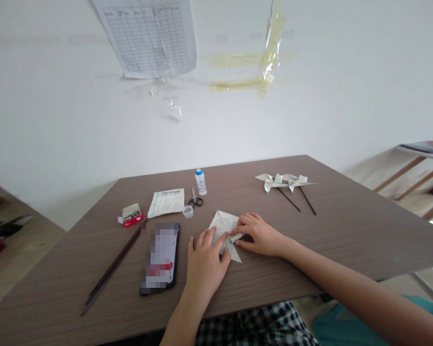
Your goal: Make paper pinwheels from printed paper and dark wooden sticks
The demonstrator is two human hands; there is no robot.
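A printed sheet of paper (221, 224), with slits and a loose pointed flap, lies on the table in front of me. My left hand (208, 259) rests on its left side with fingers spread, pressing it down. At the right edge, my right hand (257, 234) pinches a corner that is bent in toward the middle. The fingers partly hide the sheet's centre. Behind the sheet are a small clear cup (188, 212), black-handled scissors (195, 201) and a white bottle with a blue cap (201, 182).
Two paper pinwheels (274, 182) on dark sticks lie at the back right. To the left are a phone (162, 257), dark sticks (111, 270), a small red-and-white box (131, 216) and a stack of printed paper (167, 202). A wall borders the brown table (346, 230).
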